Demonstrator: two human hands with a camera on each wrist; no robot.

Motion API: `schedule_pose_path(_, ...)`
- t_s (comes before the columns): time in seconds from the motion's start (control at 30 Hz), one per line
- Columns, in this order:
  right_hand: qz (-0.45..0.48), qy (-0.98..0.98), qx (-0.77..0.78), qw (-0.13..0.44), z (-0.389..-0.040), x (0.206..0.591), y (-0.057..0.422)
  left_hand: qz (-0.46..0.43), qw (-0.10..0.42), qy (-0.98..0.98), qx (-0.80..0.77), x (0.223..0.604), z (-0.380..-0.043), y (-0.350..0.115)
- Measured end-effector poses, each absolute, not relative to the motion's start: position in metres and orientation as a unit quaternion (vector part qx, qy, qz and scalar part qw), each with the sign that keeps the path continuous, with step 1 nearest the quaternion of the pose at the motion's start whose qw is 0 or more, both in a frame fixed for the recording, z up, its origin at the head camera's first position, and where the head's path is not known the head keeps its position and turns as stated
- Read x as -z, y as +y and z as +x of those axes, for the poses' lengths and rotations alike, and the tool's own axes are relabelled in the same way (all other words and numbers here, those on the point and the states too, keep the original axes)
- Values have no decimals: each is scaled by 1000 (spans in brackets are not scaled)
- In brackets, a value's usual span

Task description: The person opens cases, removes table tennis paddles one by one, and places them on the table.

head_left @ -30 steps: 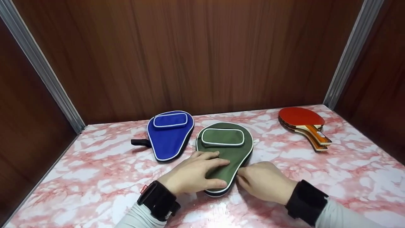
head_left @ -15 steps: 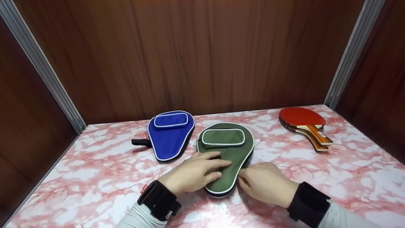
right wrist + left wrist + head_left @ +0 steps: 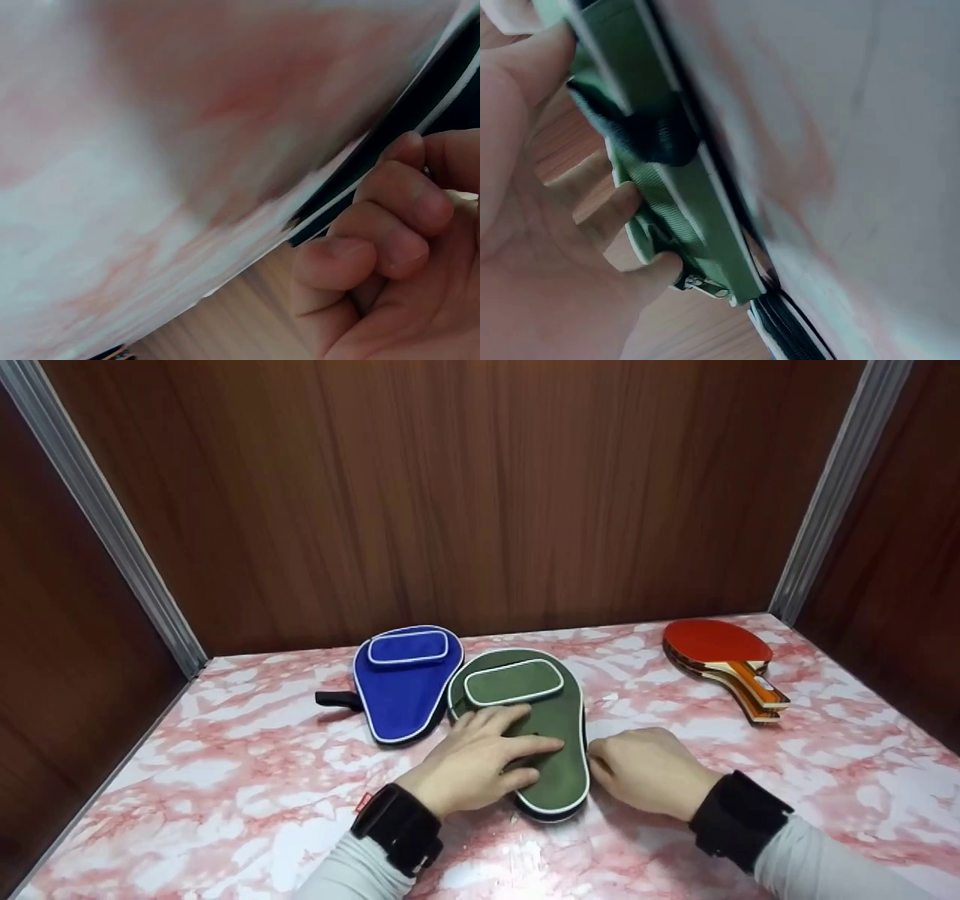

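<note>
Fingers (image 3: pixel 541 745) spread, our left hand (image 3: pixel 476 763) presses the pear-shaped green fabric case (image 3: pixel 553 718); our right hand (image 3: pixel 649 771) pinches its long right edge.

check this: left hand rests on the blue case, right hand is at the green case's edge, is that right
No: the left hand rests on the green case, not the blue case, as the head view shows. The right hand is at the green case's edge.

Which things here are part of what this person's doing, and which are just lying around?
In use:
- green case
- left hand, resting on it
- right hand, curled at its edge

Apparently just lying there, untouched:
- blue case
- two stacked paddles
</note>
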State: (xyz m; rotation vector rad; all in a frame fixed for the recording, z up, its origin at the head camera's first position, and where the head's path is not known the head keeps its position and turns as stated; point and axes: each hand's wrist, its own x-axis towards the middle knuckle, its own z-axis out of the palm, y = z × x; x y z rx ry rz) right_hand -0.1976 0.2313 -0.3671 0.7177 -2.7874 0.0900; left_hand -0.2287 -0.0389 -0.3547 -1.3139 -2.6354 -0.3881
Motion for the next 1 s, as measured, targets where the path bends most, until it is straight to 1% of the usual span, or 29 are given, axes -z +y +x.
schedule_pose_path(0.2,248,-959,-32,131,-192,364,235,-442,57,-883,149,350,-232,-34)
schedule_pose_path(0.57,291,-947,-59,120,-163,368,232,-437,54,-884,156,348,-233,-35)
schedule_pose_path(0.73,303,-943,-55,129,-154,374,225,-433,53,-886,158,351,-233,-36)
schedule_pose_path(0.87,304,-940,-46,144,-147,377,219,-433,51,-885,163,352,-232,-36)
schedule_pose_path(1.0,313,-931,-16,188,-141,380,210,-433,49,-885,167,352,-231,-36)
